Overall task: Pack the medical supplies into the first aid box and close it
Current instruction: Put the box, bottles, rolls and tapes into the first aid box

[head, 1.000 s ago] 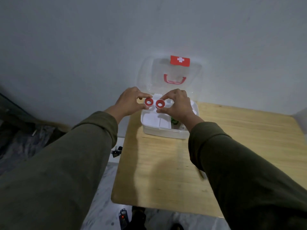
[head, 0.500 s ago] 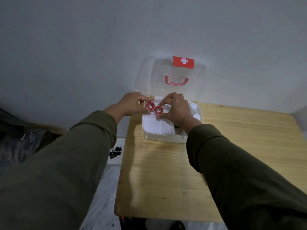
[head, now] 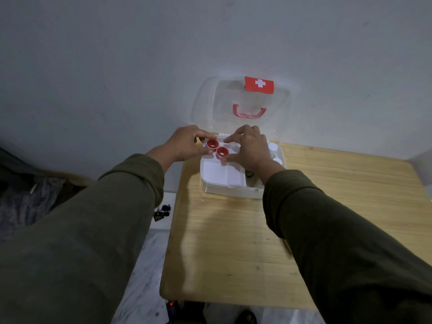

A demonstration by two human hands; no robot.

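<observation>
The left hand (head: 184, 142) pinches one red-cored tape roll (head: 212, 144) at the back left of the open first aid box (head: 230, 187); the right hand (head: 249, 146) pinches a second roll (head: 222, 152) just beside it. The right wrist hides much of the box's contents. Both sleeved arms reach forward over the wooden counter (head: 233, 249); the clear lid (head: 210, 108) stands upright against the wall.

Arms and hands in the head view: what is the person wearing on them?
Both arms are covered to the wrist by loose, dark olive-green long sleeves with plain cuffs. The left hand and right hand are bare: no gloves, rings, watch or markings visible.
</observation>
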